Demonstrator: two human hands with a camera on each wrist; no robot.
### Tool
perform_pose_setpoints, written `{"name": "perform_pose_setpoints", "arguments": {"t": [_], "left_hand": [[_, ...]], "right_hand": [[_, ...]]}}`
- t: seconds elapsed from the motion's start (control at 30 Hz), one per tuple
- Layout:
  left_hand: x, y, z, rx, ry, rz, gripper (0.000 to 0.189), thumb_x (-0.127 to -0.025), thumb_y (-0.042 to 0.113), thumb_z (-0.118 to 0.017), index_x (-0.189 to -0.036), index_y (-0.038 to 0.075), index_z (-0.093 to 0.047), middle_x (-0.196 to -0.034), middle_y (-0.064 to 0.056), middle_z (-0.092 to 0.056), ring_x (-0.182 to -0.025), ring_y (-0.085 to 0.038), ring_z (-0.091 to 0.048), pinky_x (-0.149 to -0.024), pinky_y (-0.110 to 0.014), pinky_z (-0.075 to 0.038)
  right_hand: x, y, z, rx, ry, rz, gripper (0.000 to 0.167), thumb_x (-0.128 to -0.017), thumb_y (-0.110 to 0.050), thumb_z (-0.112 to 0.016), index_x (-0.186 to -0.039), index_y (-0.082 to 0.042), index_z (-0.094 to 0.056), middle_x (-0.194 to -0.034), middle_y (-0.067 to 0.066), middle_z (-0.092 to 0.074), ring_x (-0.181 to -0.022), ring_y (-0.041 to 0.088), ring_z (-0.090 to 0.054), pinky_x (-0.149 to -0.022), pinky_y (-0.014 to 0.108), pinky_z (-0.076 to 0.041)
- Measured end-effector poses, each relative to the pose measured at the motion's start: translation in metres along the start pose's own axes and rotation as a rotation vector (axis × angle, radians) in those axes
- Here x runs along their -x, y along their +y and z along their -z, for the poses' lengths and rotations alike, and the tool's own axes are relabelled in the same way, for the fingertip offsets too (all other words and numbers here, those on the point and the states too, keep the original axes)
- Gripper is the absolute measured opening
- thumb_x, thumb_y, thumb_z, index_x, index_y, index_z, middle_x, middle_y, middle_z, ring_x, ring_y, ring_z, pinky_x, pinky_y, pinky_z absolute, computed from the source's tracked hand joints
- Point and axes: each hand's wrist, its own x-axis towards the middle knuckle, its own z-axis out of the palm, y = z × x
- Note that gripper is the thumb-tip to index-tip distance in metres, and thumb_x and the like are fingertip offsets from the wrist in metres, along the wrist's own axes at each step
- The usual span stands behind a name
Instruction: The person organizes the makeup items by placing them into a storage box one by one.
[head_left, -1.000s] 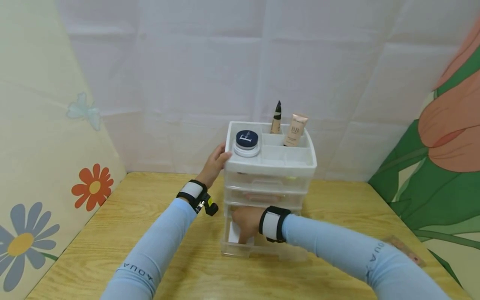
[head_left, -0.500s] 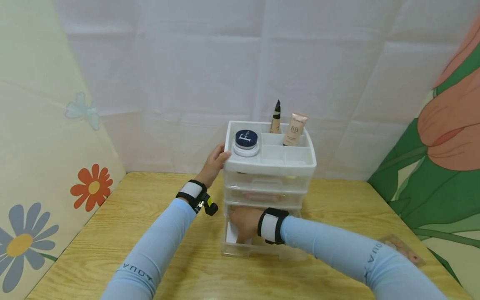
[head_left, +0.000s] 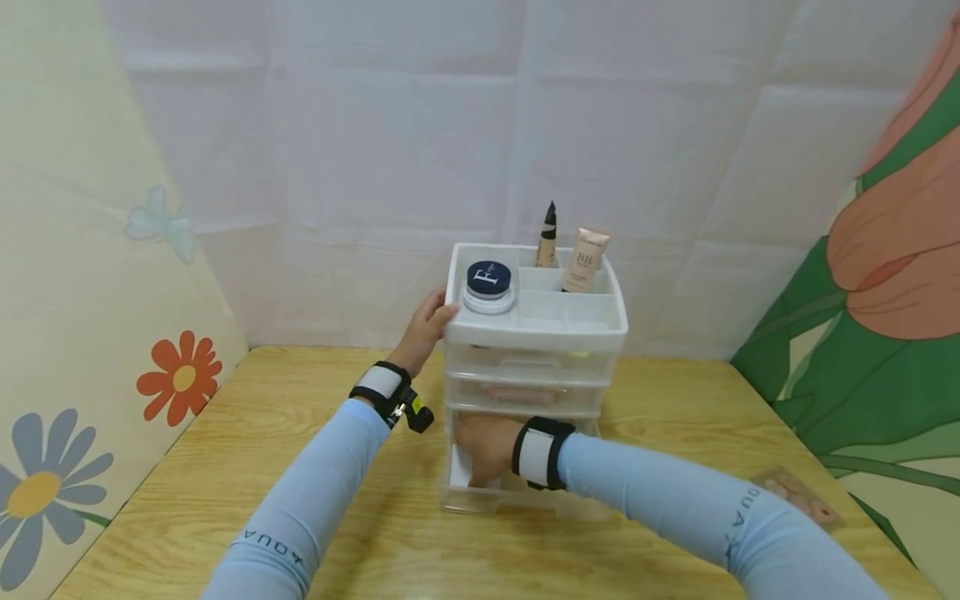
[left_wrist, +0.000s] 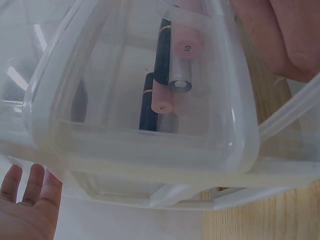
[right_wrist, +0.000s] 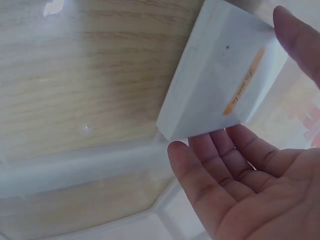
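Observation:
My left hand (head_left: 423,329) rests against the upper left side of a white plastic drawer organizer (head_left: 536,337), its thumb at the rim. In the left wrist view, that hand's fingers (left_wrist: 37,187) look nearly straight beside the frosted side wall. My right hand (head_left: 487,446) reaches into a pulled-out clear lower drawer (head_left: 525,502). It holds a small white box (right_wrist: 225,65) with an orange label, the thumb on one edge and the fingertips (right_wrist: 182,155) at another. In the head view the hand covers much of the box (head_left: 461,468).
The top tray holds a dark-lidded round jar (head_left: 488,283), a black-tipped bottle (head_left: 547,237) and a BB tube (head_left: 585,260). Several pink-and-black cosmetic tubes (left_wrist: 162,95) show through the organizer. A flat clear case (head_left: 798,493) lies on the wooden table (head_left: 300,467), partly behind the right sleeve.

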Motion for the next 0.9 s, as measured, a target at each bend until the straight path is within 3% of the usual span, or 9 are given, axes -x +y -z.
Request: {"name": "perform_pose_setpoints", "arguments": {"t": [0.17,0.3,0.43,0.53,0.7,0.9], "left_hand": [[0.001,-0.001,-0.001,0.003,-0.001,0.018,0.059,-0.097,0.025,-0.045,-0.150,0.004,-0.030,-0.145,-0.020,-0.041,-0.119,-0.029,-0.048,-0.096,-0.044,-0.042],[0.003,0.000,-0.001,0.008,0.007,0.018,0.058,-0.097,0.023,-0.045,-0.150,0.002,-0.031,-0.143,-0.021,-0.042,-0.116,-0.029,-0.048,-0.094,-0.041,-0.043],[0.002,0.000,-0.001,0.018,0.013,0.010,0.058,-0.097,0.022,-0.044,-0.150,0.002,-0.031,-0.143,-0.022,-0.042,-0.114,-0.028,-0.050,-0.092,-0.038,-0.045],[0.002,0.000,-0.001,0.019,0.010,0.010,0.059,-0.097,0.022,-0.044,-0.150,0.000,-0.030,-0.144,-0.023,-0.041,-0.116,-0.029,-0.049,-0.094,-0.040,-0.044],[0.002,0.000,-0.001,0.023,-0.003,0.011,0.060,-0.097,0.022,-0.043,-0.150,0.000,-0.028,-0.146,-0.023,-0.038,-0.120,-0.030,-0.046,-0.099,-0.046,-0.041],[0.002,0.002,-0.001,0.008,0.001,0.017,0.058,-0.097,0.022,-0.044,-0.150,0.002,-0.029,-0.147,-0.021,-0.038,-0.122,-0.031,-0.045,-0.100,-0.048,-0.040]], "right_hand": [[0.008,0.000,0.009,-0.044,0.000,0.008,0.054,-0.068,-0.038,-0.088,-0.105,-0.009,-0.062,-0.092,-0.003,-0.058,-0.085,0.012,-0.054,-0.075,0.028,-0.048],[0.016,0.000,0.023,-0.065,-0.017,-0.021,0.069,-0.069,-0.041,-0.087,-0.121,-0.005,-0.060,-0.109,0.003,-0.061,-0.101,0.019,-0.057,-0.092,0.033,-0.046],[0.024,0.001,0.035,-0.047,-0.026,-0.040,0.082,-0.071,-0.044,-0.085,-0.135,-0.005,-0.053,-0.130,0.009,-0.058,-0.121,0.025,-0.051,-0.107,0.037,-0.034],[0.031,0.003,0.042,-0.041,-0.011,-0.024,0.079,-0.071,-0.044,-0.084,-0.133,-0.005,-0.056,-0.127,0.007,-0.059,-0.119,0.024,-0.052,-0.103,0.036,-0.038],[0.048,0.006,0.056,-0.043,0.021,0.027,0.063,-0.071,-0.042,-0.085,-0.115,-0.003,-0.064,-0.099,0.002,-0.063,-0.087,0.015,-0.054,-0.079,0.033,-0.047],[0.074,0.012,0.077,-0.118,0.050,0.018,0.061,-0.071,-0.036,-0.086,-0.114,0.001,-0.063,-0.102,0.007,-0.064,-0.089,0.018,-0.058,-0.081,0.036,-0.049]]}}
